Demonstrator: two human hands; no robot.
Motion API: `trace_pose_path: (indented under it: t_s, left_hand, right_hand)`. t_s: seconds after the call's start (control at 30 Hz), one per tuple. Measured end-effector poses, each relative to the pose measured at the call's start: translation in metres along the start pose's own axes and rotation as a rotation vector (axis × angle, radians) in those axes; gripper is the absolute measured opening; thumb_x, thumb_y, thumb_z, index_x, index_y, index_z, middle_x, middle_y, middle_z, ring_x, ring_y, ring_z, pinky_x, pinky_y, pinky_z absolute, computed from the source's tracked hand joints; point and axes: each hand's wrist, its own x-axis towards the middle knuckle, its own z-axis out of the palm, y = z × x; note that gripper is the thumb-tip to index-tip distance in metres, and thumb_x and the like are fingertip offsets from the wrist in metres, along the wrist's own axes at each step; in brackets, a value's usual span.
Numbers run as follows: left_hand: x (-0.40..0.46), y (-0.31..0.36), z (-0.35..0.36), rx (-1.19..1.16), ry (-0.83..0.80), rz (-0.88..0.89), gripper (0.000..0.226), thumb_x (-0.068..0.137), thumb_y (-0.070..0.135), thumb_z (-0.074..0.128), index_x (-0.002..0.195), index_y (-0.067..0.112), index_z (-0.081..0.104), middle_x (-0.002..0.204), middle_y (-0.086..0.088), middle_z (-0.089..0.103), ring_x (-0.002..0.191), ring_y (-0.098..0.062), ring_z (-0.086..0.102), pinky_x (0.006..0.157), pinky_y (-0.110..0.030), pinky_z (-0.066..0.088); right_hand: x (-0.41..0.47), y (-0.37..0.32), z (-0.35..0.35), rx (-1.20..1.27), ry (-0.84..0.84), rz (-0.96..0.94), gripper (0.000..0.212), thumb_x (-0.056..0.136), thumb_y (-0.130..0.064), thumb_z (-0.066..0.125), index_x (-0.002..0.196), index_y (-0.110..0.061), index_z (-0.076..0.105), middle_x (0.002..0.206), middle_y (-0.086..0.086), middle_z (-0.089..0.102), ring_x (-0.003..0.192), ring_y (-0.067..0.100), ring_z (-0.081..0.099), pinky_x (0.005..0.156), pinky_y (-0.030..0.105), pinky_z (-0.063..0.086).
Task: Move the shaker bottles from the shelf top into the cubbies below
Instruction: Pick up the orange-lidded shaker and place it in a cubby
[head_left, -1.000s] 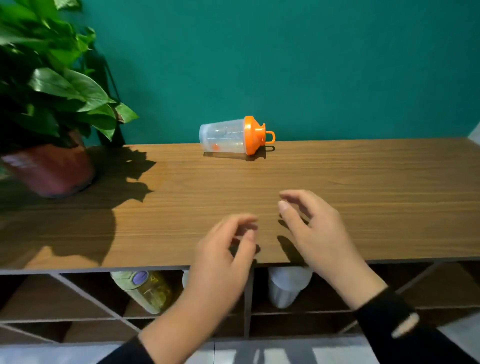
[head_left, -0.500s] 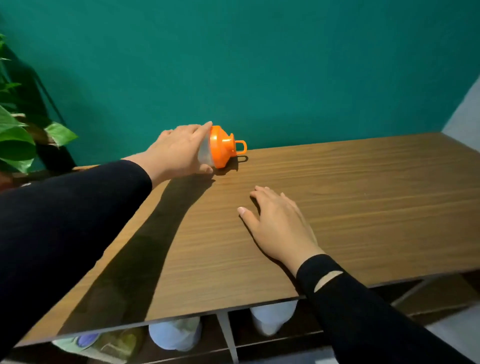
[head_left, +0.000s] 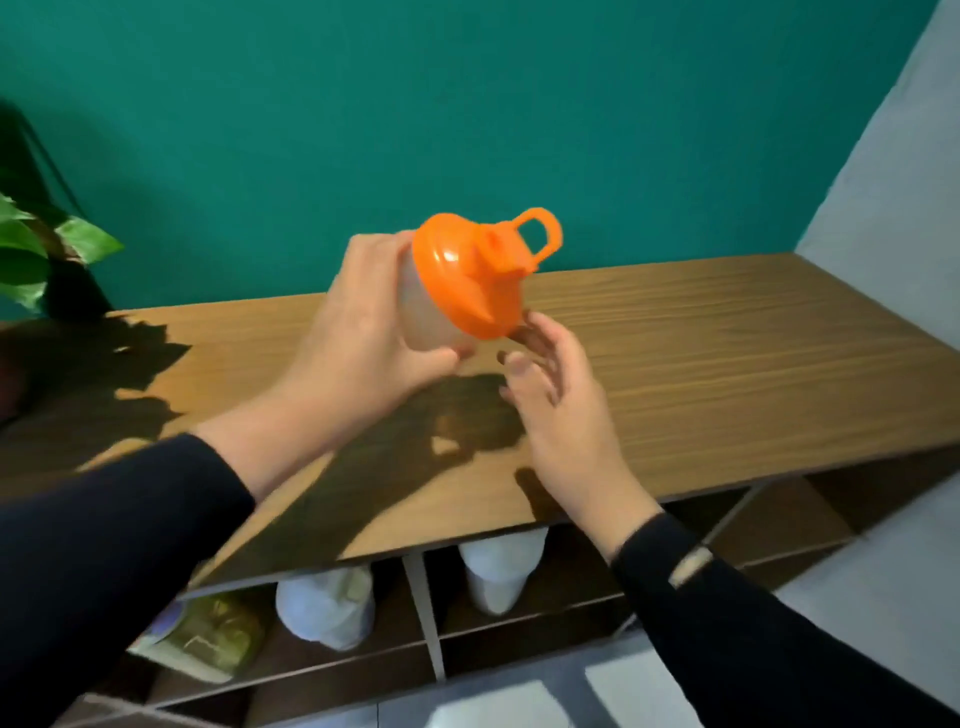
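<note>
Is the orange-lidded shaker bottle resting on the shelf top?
No, the left hand holds the shaker bottle in the air above the shelf top.

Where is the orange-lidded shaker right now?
In the head view's centre, the orange-lidded shaker is held tilted above the shelf top in the left hand, with the right hand open just beneath its lid.

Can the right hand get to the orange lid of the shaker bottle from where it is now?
Probably yes. The right hand is open just below the orange lid, fingertips almost at its rim, with nothing between them. The left hand holds the shaker bottle by its clear body, leaving the lid free.
</note>
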Motion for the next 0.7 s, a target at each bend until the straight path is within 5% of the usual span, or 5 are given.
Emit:
trace_pose_path:
  t_s: [0.2,0.33,0.47,0.57,0.7]
  left_hand:
    - [-0.117,0.098,0.03,-0.466,-0.014,-0.064,0.095,0.059,0.034,0.084,0.142,0.038,0.038,0.138,0.012,0.049,0.13,0.007,0.047,0.107,-0.004,0.034]
    - [-0.18,0.122,0.077,-0.615,-0.261,-0.297,0.106,0.063,0.036,0.092,0.146,0.053,0.029,0.148,0.034,0.04,0.142,0.006,0.041,0.117,-0.024,0.04]
    - [-0.197,0.126,0.118,-0.428,-0.562,-0.413,0.098,0.063,0.063,0.074,0.141,0.067,0.016,0.153,0.027,0.026,0.146,-0.004,0.026,0.123,-0.039,0.029]
    - [-0.188,0.12,0.138,-0.552,-0.632,-0.546,0.092,0.071,0.048,0.072,0.147,0.061,0.023,0.147,0.02,0.039,0.143,-0.008,0.033,0.12,-0.035,0.031]
    - [-0.17,0.114,0.158,-0.8,-0.608,-0.644,0.057,0.084,0.016,0.072,0.119,0.056,0.05,0.116,0.03,0.066,0.115,0.012,0.06,0.104,-0.022,0.051]
  right_hand:
    - [-0.123,-0.034,-0.033,0.241,0.219,0.07,0.084,0.064,-0.085,0.058,0.129,-0.033,0.056,0.124,0.0,0.069,0.118,0.03,0.063,0.1,0.065,0.044]
    - [-0.18,-0.014,-0.047,0.132,0.423,0.407,0.06,0.048,-0.084,0.062,0.102,-0.057,0.064,0.103,-0.018,0.074,0.1,0.018,0.07,0.096,0.057,0.051]
    - [-0.19,0.022,-0.065,0.04,0.483,0.652,0.067,0.061,-0.084,0.051,0.119,-0.051,0.053,0.123,-0.007,0.062,0.113,0.024,0.059,0.101,0.056,0.048]
    - [-0.175,0.054,-0.073,0.071,0.478,0.745,0.052,0.093,-0.061,0.042,0.14,-0.038,0.045,0.128,0.0,0.056,0.113,0.026,0.055,0.103,0.056,0.047]
    - [-0.145,0.081,-0.074,0.094,0.498,0.787,0.043,0.102,-0.045,0.039,0.142,-0.03,0.043,0.126,0.002,0.058,0.107,0.019,0.059,0.087,0.038,0.052]
